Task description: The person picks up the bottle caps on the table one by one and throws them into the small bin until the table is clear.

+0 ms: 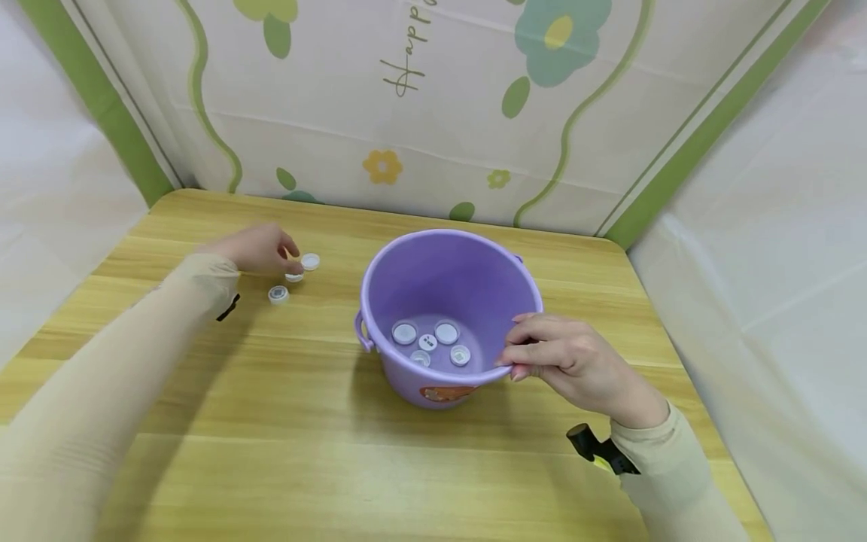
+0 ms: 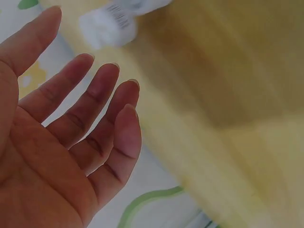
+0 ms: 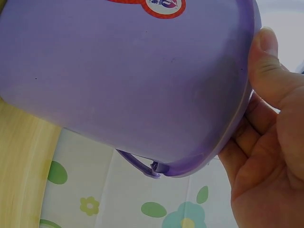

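A purple bucket stands upright on the table, with several small white round containers on its bottom. My right hand grips the bucket's near right rim; in the right wrist view, the thumb lies on the outer side and the other fingers go over the rim. At the table's left, my left hand hovers over a few small white round containers, partly hiding one. In the left wrist view the fingers are loosely bent and hold nothing. A blurred white container with printed text lies beyond the fingertips.
The wood-grain table ends at a printed fabric backdrop behind. White sheets hang at both sides. The bucket's handle hangs at its left rim. A black wrist strap piece juts from the right sleeve.
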Action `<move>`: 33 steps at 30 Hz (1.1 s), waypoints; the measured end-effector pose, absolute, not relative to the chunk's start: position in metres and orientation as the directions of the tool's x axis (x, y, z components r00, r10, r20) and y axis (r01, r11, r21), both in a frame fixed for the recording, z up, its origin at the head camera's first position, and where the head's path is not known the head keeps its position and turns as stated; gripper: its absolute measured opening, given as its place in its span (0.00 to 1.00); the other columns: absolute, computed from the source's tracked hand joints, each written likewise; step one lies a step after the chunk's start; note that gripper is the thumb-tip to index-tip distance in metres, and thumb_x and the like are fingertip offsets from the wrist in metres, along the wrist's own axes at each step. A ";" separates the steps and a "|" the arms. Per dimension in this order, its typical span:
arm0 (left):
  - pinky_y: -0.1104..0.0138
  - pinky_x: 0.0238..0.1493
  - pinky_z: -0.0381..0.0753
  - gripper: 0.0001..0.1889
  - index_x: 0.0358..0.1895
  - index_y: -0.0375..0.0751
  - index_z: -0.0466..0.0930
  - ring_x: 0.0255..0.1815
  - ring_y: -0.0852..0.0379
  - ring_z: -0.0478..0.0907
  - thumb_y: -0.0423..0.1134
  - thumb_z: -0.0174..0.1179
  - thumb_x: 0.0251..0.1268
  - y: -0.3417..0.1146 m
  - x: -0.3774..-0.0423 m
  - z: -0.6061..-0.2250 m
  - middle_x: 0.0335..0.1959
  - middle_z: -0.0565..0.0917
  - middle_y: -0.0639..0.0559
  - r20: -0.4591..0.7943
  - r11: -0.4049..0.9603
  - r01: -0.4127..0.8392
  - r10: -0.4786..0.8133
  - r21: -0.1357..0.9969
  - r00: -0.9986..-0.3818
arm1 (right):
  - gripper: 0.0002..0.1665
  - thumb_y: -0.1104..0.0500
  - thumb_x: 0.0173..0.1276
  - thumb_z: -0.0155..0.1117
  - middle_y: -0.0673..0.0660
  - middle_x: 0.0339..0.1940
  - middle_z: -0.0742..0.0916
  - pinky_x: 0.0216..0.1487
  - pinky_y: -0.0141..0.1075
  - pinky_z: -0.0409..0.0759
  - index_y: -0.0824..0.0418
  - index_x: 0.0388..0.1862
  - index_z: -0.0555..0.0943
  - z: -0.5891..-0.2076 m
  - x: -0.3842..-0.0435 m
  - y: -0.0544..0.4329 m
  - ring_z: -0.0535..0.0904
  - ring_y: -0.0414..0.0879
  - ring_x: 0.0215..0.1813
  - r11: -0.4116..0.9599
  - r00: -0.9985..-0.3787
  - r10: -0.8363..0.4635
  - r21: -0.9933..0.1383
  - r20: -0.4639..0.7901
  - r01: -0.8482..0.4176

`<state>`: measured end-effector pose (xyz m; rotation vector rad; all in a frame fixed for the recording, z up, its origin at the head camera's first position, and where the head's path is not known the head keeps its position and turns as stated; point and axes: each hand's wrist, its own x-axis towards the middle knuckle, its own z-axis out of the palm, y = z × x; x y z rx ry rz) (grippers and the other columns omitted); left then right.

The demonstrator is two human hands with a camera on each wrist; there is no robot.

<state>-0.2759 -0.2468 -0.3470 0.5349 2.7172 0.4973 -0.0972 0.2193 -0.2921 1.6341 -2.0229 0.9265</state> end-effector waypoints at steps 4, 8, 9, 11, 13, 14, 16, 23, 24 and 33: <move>0.46 0.51 0.75 0.21 0.51 0.33 0.83 0.48 0.43 0.78 0.46 0.68 0.64 -0.249 -0.277 -0.360 0.44 0.84 0.42 -0.265 0.861 0.272 0.408 0.429 -0.874 | 0.13 0.54 0.70 0.63 0.55 0.36 0.85 0.64 0.40 0.73 0.63 0.37 0.87 -0.292 -0.097 0.219 0.82 0.48 0.37 0.107 -0.250 -0.710 -0.250 0.659 -0.962; 0.47 0.50 0.74 0.17 0.47 0.33 0.84 0.45 0.44 0.77 0.43 0.69 0.63 -0.250 -0.277 -0.367 0.42 0.83 0.42 -0.242 0.855 0.282 0.413 0.435 -0.878 | 0.13 0.54 0.71 0.63 0.55 0.36 0.86 0.64 0.40 0.73 0.62 0.37 0.87 -0.292 -0.097 0.219 0.82 0.48 0.38 0.110 -0.251 -0.708 -0.249 0.660 -0.962; 0.48 0.50 0.75 0.16 0.47 0.33 0.84 0.44 0.44 0.77 0.42 0.69 0.63 -0.250 -0.276 -0.367 0.41 0.83 0.42 -0.234 0.854 0.284 0.412 0.435 -0.881 | 0.13 0.54 0.71 0.62 0.55 0.36 0.86 0.64 0.40 0.73 0.62 0.37 0.87 -0.292 -0.097 0.219 0.82 0.48 0.38 0.111 -0.253 -0.708 -0.250 0.660 -0.962; 0.49 0.48 0.74 0.14 0.45 0.33 0.84 0.42 0.45 0.76 0.40 0.69 0.62 -0.250 -0.276 -0.368 0.39 0.83 0.43 -0.224 0.853 0.282 0.408 0.439 -0.885 | 0.13 0.54 0.71 0.62 0.55 0.36 0.86 0.65 0.40 0.72 0.62 0.38 0.87 -0.292 -0.097 0.219 0.82 0.48 0.39 0.114 -0.257 -0.707 -0.252 0.659 -0.961; 0.50 0.48 0.74 0.13 0.45 0.33 0.84 0.41 0.46 0.76 0.39 0.68 0.63 -0.249 -0.274 -0.369 0.39 0.83 0.44 -0.220 0.854 0.274 0.400 0.442 -0.890 | 0.13 0.54 0.71 0.62 0.55 0.37 0.86 0.66 0.40 0.71 0.62 0.38 0.87 -0.292 -0.097 0.219 0.83 0.48 0.40 0.121 -0.262 -0.708 -0.254 0.656 -0.960; 0.50 0.48 0.74 0.12 0.44 0.33 0.84 0.40 0.47 0.76 0.39 0.68 0.63 -0.248 -0.274 -0.369 0.39 0.83 0.45 -0.220 0.853 0.268 0.395 0.447 -0.892 | 0.14 0.54 0.72 0.62 0.55 0.37 0.86 0.66 0.40 0.71 0.62 0.38 0.88 -0.293 -0.097 0.219 0.83 0.48 0.40 0.124 -0.264 -0.708 -0.254 0.655 -0.959; 0.51 0.48 0.74 0.11 0.43 0.34 0.85 0.40 0.47 0.75 0.38 0.68 0.63 -0.248 -0.274 -0.371 0.38 0.84 0.46 -0.216 0.854 0.262 0.389 0.450 -0.896 | 0.14 0.54 0.72 0.61 0.55 0.37 0.86 0.66 0.40 0.71 0.62 0.38 0.88 -0.293 -0.097 0.220 0.83 0.48 0.40 0.126 -0.266 -0.708 -0.254 0.654 -0.959; 0.53 0.42 0.75 0.08 0.35 0.34 0.84 0.33 0.49 0.74 0.37 0.68 0.63 -0.239 -0.272 -0.371 0.30 0.82 0.48 -0.193 0.872 0.279 0.378 0.402 -0.905 | 0.14 0.54 0.72 0.62 0.55 0.37 0.86 0.66 0.41 0.71 0.63 0.38 0.88 -0.293 -0.097 0.219 0.83 0.48 0.40 0.125 -0.263 -0.705 -0.249 0.659 -0.960; 0.54 0.41 0.75 0.07 0.33 0.35 0.83 0.32 0.49 0.74 0.37 0.68 0.62 -0.236 -0.271 -0.371 0.29 0.82 0.48 -0.188 0.879 0.283 0.374 0.384 -0.908 | 0.14 0.54 0.72 0.62 0.55 0.37 0.86 0.66 0.41 0.71 0.63 0.38 0.88 -0.293 -0.097 0.219 0.83 0.49 0.40 0.124 -0.262 -0.704 -0.249 0.660 -0.961; 0.53 0.40 0.75 0.09 0.33 0.33 0.82 0.32 0.47 0.75 0.36 0.69 0.62 -0.221 -0.267 -0.363 0.29 0.81 0.45 -0.196 0.904 0.271 0.347 0.331 -0.917 | 0.14 0.54 0.72 0.61 0.55 0.37 0.86 0.66 0.41 0.71 0.63 0.38 0.88 -0.292 -0.098 0.221 0.82 0.50 0.41 0.119 -0.261 -0.701 -0.251 0.664 -0.961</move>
